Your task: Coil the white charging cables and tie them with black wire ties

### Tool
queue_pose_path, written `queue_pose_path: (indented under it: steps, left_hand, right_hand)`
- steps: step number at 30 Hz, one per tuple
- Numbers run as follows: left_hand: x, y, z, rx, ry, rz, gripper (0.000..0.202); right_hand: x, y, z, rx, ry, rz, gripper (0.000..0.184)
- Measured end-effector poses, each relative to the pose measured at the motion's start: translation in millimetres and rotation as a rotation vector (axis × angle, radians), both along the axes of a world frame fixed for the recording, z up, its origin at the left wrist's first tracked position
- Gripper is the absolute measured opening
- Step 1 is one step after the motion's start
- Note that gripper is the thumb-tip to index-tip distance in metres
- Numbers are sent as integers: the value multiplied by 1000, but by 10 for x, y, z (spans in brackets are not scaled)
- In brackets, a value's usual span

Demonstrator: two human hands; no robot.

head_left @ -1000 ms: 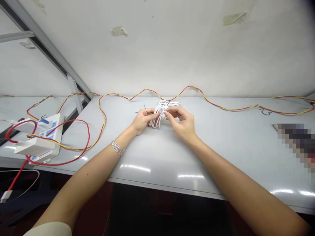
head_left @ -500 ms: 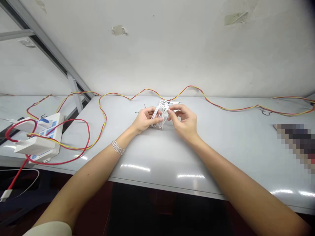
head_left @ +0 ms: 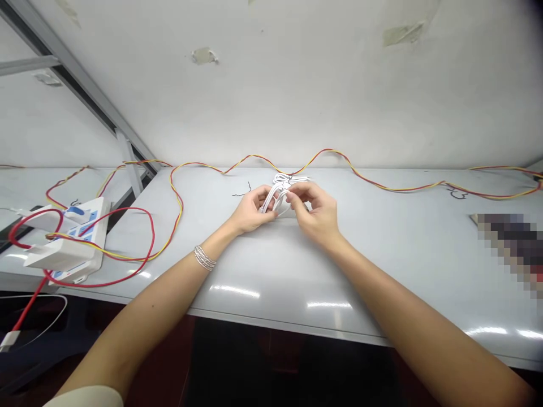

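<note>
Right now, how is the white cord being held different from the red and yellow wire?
The white cord is one color; the red and yellow wire has two, twisted together. The white cord is in small loops, held by the left hand and right hand; the red and yellow wire runs in waves along the table, untouched by either hand. Both are thin and curvy.

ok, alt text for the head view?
Left hand and right hand hold a looped white cable at a gray table. Beyond lies a tied white cable bundle; twisted red-and-yellow wire runs behind, a power strip sits left.
</note>
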State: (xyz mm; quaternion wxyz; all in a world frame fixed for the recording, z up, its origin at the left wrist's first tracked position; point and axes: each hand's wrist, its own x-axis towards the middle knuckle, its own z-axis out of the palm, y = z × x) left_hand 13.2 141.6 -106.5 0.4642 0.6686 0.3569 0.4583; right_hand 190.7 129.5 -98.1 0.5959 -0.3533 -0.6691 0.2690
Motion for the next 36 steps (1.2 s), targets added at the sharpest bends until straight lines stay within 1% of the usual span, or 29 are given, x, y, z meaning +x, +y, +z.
queue_pose_path:
  steps: [6,10,16,19,23,26,28,30,32,36]
  left_hand:
    - [-8,-9,-8,-49,-47,-38,32]
    - [-19,-3,-21,-90,-63,-43,36]
    - [-14,3,-16,-105,-73,-28,40]
    - [-9,2,-7,-83,-84,-23,37]
    - [-10,-1,-2,-105,-92,-27,35]
    - [-14,1,-8,-130,-90,-28,38]
    - [-16,7,-17,-135,-95,-24,40]
    - [-16,14,-25,-139,-103,-19,39]
    - [-14,20,-29,-145,-109,-16,38]
    - [-7,25,-27,-161,-112,16,38]
  right_hand:
    - [22,19,-11,0,-4,-25,10]
    - [32,25,-12,-41,14,-30,13]
    - [28,67,7,-236,190,85,23]
    - [33,81,43,-346,284,106,27]
    - [66,73,109,-589,351,126,29]
    - [94,66,156,-756,434,189,31]
    - [107,69,175,-830,480,235,31]
    - [116,80,179,-865,506,279,30]
    - [122,99,168,-866,513,312,29]
    - [128,134,123,-838,493,306,28]
